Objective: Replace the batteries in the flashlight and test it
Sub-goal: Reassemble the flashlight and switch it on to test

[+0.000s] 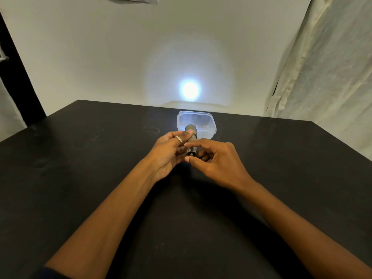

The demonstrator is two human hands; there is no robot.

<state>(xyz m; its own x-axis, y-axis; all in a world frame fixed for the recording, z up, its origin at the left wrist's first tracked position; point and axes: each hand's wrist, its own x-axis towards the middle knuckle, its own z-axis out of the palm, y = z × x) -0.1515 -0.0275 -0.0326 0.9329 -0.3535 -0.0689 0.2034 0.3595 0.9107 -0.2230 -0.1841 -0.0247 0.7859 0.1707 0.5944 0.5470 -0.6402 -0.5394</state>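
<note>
A grey flashlight [191, 135] is held above the black table [100, 158], its head pointing away from me at the wall. It is lit: a bright white spot [190, 90] with a faint halo shows on the wall. My left hand [169, 152], with a ring on one finger, wraps the barrel from the left. My right hand [216, 160] pinches the tail end with thumb and forefinger. The tail cap faces me.
A clear plastic container [209, 122] stands open on the table just behind the flashlight. A pale curtain [322, 67] hangs at the right. A dark vertical edge [18, 77] runs down the left beside the wall.
</note>
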